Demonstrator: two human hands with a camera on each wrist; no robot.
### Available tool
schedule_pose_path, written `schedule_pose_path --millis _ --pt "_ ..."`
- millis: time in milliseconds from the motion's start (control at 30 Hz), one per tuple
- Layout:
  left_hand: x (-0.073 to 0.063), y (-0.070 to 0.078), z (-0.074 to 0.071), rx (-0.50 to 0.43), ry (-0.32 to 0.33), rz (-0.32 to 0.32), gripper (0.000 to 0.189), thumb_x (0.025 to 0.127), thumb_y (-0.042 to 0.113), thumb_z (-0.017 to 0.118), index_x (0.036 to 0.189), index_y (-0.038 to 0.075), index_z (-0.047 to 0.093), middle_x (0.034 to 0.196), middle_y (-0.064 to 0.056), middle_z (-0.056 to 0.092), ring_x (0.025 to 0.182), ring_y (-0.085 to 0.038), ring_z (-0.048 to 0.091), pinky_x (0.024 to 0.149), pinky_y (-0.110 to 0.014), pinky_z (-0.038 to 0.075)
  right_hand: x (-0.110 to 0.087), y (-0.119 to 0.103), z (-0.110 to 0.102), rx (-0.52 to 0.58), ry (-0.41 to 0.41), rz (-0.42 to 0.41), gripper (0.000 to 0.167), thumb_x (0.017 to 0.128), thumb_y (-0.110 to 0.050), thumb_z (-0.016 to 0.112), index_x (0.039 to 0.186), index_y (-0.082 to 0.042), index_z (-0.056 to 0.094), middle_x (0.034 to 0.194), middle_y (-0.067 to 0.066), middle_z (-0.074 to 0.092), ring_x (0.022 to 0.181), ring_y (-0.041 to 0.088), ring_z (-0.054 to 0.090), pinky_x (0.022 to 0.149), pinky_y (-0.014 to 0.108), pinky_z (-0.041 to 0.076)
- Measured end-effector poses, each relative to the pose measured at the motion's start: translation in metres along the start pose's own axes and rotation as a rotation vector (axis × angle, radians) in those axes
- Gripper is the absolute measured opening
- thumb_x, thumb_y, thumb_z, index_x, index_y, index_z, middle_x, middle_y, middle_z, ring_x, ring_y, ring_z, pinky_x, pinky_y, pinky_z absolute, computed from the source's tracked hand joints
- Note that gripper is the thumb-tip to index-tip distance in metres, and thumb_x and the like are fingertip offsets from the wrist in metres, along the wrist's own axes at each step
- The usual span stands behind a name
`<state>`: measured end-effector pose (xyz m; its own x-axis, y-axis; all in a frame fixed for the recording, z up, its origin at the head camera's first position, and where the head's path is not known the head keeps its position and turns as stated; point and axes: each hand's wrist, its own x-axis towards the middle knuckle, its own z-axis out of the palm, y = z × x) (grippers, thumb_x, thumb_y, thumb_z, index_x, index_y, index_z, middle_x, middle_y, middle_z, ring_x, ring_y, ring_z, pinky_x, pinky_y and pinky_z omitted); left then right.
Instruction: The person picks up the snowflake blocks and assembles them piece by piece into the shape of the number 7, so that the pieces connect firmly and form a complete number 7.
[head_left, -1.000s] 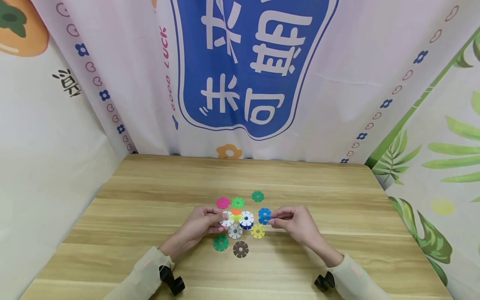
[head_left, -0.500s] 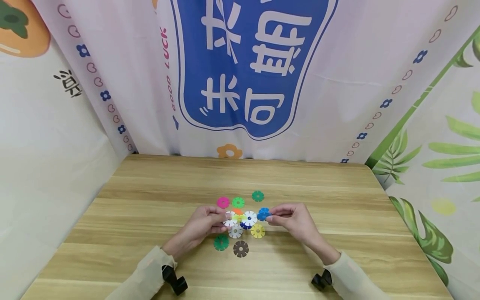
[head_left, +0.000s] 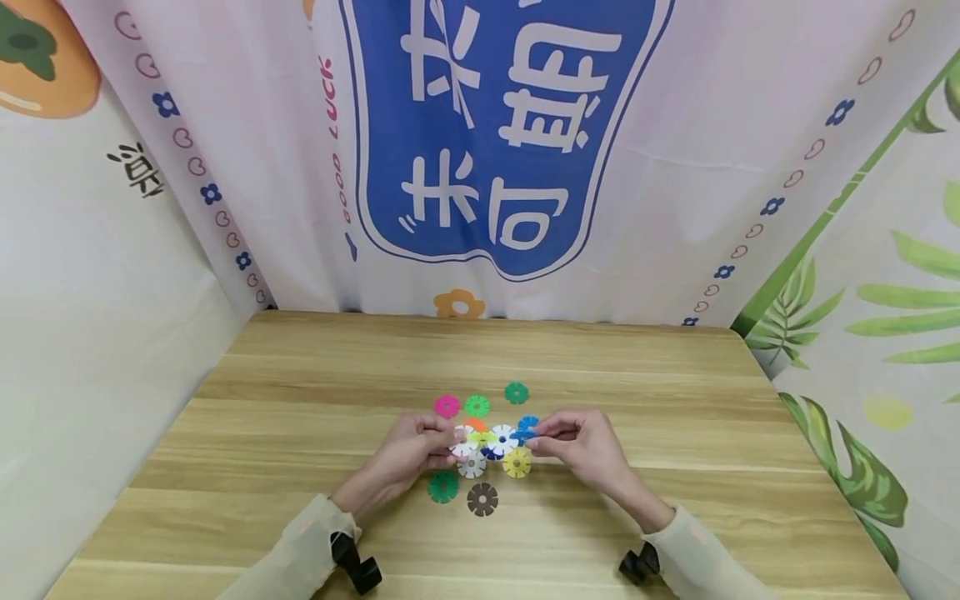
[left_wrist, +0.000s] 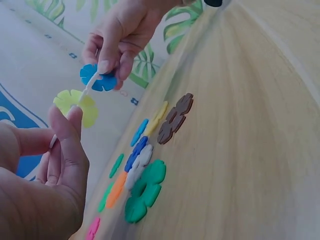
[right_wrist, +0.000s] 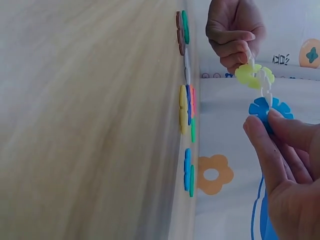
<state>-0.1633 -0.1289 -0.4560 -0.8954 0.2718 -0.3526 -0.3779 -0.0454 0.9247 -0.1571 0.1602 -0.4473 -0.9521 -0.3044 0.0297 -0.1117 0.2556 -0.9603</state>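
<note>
My left hand [head_left: 408, 454] pinches a white notched plastic disc [head_left: 461, 447] at the left end of a short linked chain. A yellow-green disc [left_wrist: 89, 112] sits in the middle, joined crosswise to a second white disc [head_left: 503, 437]. With thumb and fingers, my right hand [head_left: 588, 446] pinches a blue notched disc [right_wrist: 259, 110]. Its edge meets the second white disc at right angles, and the two overlap at the notches in the left wrist view; how deep they interlock I cannot tell. Both hands hold these discs above the table.
Loose discs lie beneath on the wooden table [head_left: 360, 358]: pink [head_left: 447, 406], light green [head_left: 477, 406], dark green [head_left: 516, 392], yellow [head_left: 517, 463], brown [head_left: 482, 499], green [head_left: 443, 487], grey-white [head_left: 471, 464], orange [left_wrist: 116, 190], dark blue [left_wrist: 136, 153] and another blue [left_wrist: 139, 132]. A printed curtain [head_left: 300, 275] hangs behind.
The chain in my left hand has shifted slightly right. My right hand has come slightly left with the blue disc, which has turned and now meets the second white disc.
</note>
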Motion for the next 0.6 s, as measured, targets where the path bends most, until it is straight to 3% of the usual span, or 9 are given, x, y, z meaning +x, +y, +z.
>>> schedule_pose_path --millis 333,600 --pt "0.0012 -0.0023 0.0027 -0.019 -0.046 0.021 0.006 0.098 0.001 0.067 0.101 -0.004 0.066 0.095 -0.008 0.074 0.073 -0.014 0.077 0.069 -0.019 0.065 -0.0006 -0.0027 -0.0042 -0.006 -0.034 0.018 0.015 0.086 -0.006 0.084 0.098 0.000 0.078 0.094 0.017 0.080 0.085 0.039 0.079 0.078 0.046 0.068" --pt "0.0005 0.0008 0.0044 0.018 -0.049 0.024 0.006 0.098 -0.001 0.066 0.102 -0.006 0.067 0.096 -0.008 0.073 0.076 -0.014 0.076 0.072 -0.021 0.066 -0.0025 0.0014 -0.0062 -0.003 -0.047 -0.011 0.015 0.083 -0.005 0.086 0.095 0.001 0.078 0.092 0.019 0.079 0.078 0.020 0.079 0.074 0.037 0.069"
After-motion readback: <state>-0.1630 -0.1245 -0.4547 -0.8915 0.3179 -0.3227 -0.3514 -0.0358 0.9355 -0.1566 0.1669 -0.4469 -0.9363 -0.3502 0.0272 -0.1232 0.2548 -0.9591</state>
